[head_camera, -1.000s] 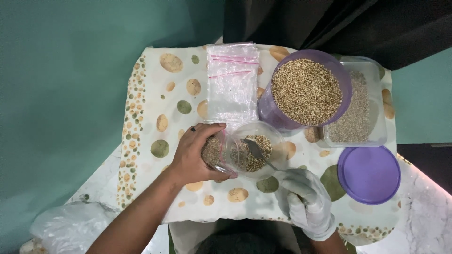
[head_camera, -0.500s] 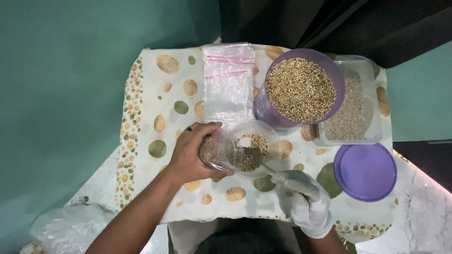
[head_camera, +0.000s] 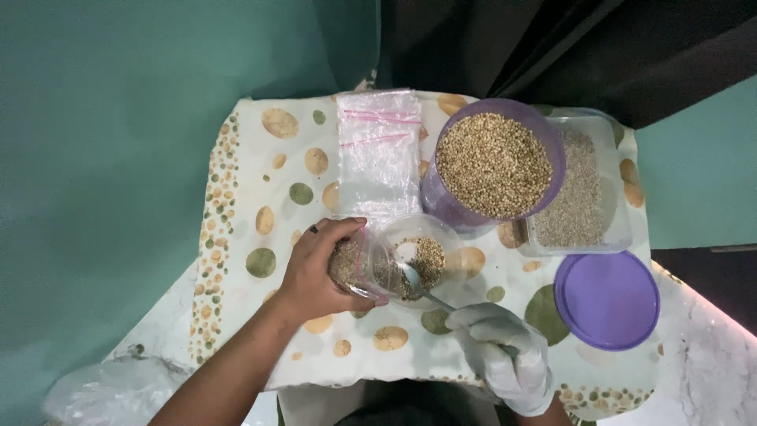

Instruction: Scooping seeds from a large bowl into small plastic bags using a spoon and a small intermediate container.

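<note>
My left hand (head_camera: 319, 272), bare, grips a small clear plastic bag (head_camera: 352, 264) partly filled with brown seeds, its mouth held at a small clear bowl (head_camera: 418, 260) of the same seeds. Inside a white glove, my right hand (head_camera: 505, 359) holds a metal spoon (head_camera: 416, 284) whose tip lies in the bowl by the bag's mouth. Just beyond the bowl lies a stack of empty clear zip bags (head_camera: 378, 154) with pink strips.
A purple tub (head_camera: 495, 166) full of brown seeds stands behind the bowl, with a clear square container (head_camera: 587, 185) of finer grain to its right. A purple lid (head_camera: 607, 300) lies at the right. A spotted cloth (head_camera: 260, 205) covers the small table. Crumpled plastic (head_camera: 102, 390) sits at lower left.
The spoon has shifted a little inside the bowl toward the bag's mouth. Both hands stay in place; the view has drifted slightly.
</note>
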